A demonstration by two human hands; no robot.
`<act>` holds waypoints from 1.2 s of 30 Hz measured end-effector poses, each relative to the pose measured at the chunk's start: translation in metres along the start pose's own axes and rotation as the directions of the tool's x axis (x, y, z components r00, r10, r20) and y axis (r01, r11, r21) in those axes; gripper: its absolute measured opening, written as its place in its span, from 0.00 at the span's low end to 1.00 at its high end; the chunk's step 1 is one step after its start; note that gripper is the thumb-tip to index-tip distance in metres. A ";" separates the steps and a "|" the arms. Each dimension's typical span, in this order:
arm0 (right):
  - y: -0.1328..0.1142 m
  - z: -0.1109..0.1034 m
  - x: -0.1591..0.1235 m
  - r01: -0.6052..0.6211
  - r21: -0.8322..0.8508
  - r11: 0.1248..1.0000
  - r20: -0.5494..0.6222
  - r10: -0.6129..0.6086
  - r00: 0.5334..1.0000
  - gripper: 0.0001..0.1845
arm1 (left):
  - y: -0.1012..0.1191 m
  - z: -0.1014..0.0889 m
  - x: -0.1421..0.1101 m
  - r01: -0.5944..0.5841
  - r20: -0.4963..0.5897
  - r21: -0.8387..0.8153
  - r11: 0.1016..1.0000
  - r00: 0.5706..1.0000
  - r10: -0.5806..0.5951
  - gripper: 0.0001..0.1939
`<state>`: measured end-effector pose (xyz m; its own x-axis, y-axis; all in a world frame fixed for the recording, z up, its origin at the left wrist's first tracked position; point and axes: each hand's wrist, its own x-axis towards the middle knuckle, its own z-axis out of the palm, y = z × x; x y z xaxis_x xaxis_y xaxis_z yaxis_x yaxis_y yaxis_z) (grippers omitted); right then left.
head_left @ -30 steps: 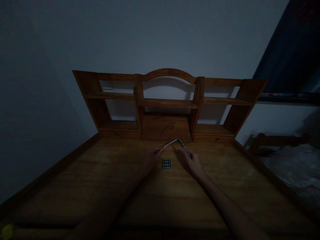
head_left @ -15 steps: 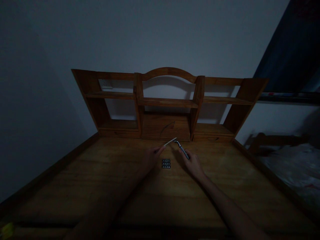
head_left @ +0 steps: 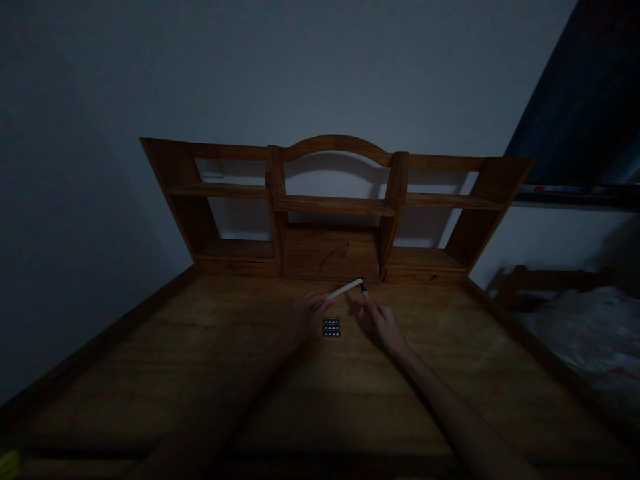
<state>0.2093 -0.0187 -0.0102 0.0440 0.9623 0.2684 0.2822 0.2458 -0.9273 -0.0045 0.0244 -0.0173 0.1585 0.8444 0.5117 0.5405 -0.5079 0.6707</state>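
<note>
My left hand (head_left: 305,316) is closed around the near end of a slim white stick (head_left: 345,289), which slants up to the right. My right hand (head_left: 383,321) is closed on a slim dark-and-silver handled tool (head_left: 364,289). The tool's tip meets or overlaps the far end of the stick; whether they touch I cannot tell. Both are held over the wooden desk (head_left: 400,413). Between my hands, nearer to me, a small dark rectangular piece (head_left: 331,327) with rows of bright spots lies on the desk. Dim light hides finer detail.
A wooden shelf unit (head_left: 340,205) with several compartments stands along the desk's back, against a pale wall (head_left: 320,73). Something yellow (head_left: 9,464) shows at the lower left corner. Right of the desk lies a pale, plastic-like heap (head_left: 590,333) beside a dark wooden rail (head_left: 545,277).
The white stick has turned to show its broader side, and its far end sits further right. The tool in my right hand has tilted, its tip now at the stick's end.
</note>
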 end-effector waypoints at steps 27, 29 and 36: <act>0.011 0.007 0.004 -0.135 0.122 0.983 0.122 0.120 0.985 0.31 | -0.012 -0.008 0.005 0.008 -0.115 -0.066 0.998 0.993 -0.016 0.17; 0.012 0.006 0.005 -0.133 0.119 0.984 0.131 0.117 0.985 0.31 | -0.009 -0.006 0.004 -0.006 -0.071 -0.038 0.999 0.997 0.004 0.17; 0.015 0.006 0.006 -0.115 0.088 0.989 0.111 0.105 0.988 0.30 | -0.003 0.000 0.001 0.008 -0.012 0.010 1.000 1.000 -0.008 0.17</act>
<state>0.2078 -0.0086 -0.0245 -0.0327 0.9898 0.1388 0.1901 0.1425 -0.9714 -0.0058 0.0267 -0.0187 0.1441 0.8464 0.5126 0.5497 -0.4992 0.6698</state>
